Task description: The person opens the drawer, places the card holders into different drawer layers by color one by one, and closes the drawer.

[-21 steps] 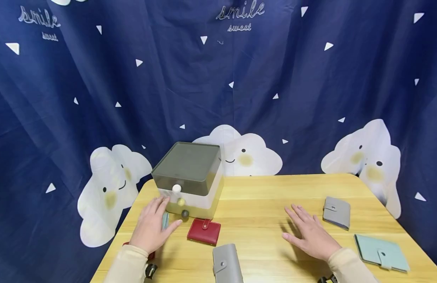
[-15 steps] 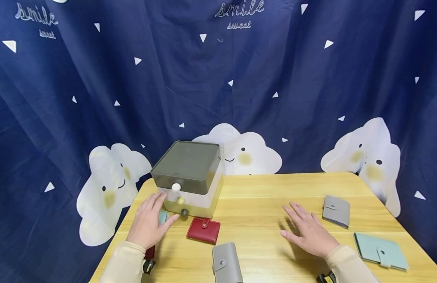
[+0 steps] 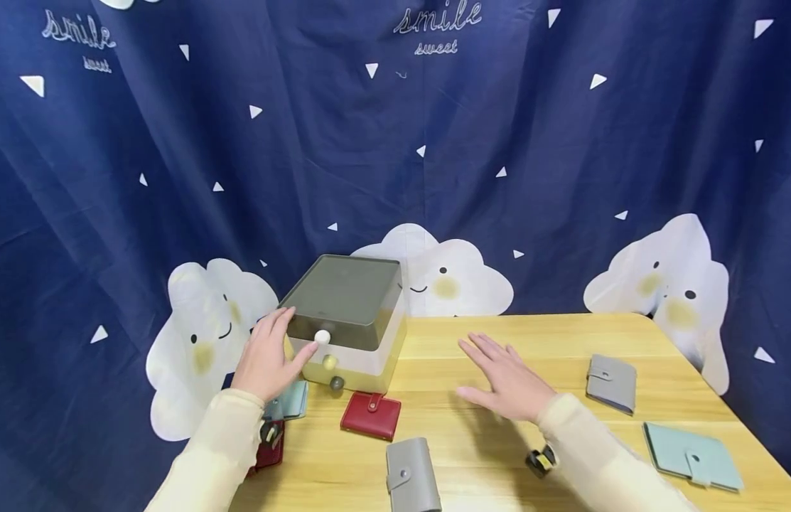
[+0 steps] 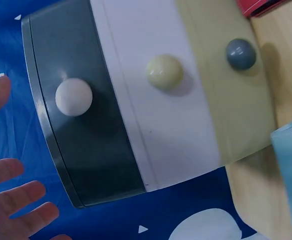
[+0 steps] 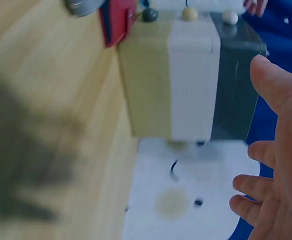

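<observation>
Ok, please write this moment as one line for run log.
left hand: holds nothing, near white knob; right hand: holds nothing, above table; drawers: all three closed; one red wallet: in front of drawers

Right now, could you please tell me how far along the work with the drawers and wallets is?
Nothing looks finished: the drawers appear closed and wallets lie on the table. Nothing is held: the left hand is near the white knob without touching it, and the right hand is above the table. Left to do, I'd guess, is opening the top drawer, since its knob is nearest the left hand.
</observation>
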`<state>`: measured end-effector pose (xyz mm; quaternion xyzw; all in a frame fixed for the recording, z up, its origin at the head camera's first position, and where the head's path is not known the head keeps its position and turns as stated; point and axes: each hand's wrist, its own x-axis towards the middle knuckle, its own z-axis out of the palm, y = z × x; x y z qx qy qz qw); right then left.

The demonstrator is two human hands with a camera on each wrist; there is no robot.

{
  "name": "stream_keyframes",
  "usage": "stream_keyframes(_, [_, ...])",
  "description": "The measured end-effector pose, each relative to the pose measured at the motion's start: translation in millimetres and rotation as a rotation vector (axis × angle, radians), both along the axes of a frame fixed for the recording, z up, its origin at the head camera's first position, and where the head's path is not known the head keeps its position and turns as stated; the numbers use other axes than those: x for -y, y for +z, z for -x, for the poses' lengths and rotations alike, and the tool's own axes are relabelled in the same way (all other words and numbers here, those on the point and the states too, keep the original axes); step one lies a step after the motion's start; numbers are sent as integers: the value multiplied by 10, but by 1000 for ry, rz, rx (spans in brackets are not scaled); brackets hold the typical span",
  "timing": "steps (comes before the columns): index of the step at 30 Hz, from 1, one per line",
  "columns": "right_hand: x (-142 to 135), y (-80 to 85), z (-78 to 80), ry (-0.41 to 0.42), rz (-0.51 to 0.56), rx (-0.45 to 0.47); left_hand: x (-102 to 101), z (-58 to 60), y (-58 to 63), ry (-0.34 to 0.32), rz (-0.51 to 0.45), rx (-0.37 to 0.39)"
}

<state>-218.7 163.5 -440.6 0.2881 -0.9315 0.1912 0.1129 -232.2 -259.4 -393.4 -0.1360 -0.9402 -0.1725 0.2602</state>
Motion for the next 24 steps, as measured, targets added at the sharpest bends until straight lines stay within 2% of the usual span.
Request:
stream_keyframes(4, [292, 183, 196, 61, -8, -2, -41, 162, 124, -3, 13, 56])
stream_keyframes(11, [668, 383, 434, 94, -24, -8, -3, 409, 219, 0, 76, 103])
stream_keyframes(17, [912, 531, 547, 94, -49, -23, 68, 566, 269, 24, 113, 190])
stream_keyframes(24, [1184, 646, 632, 96, -120, -63, 97, 690, 277, 57, 144, 296])
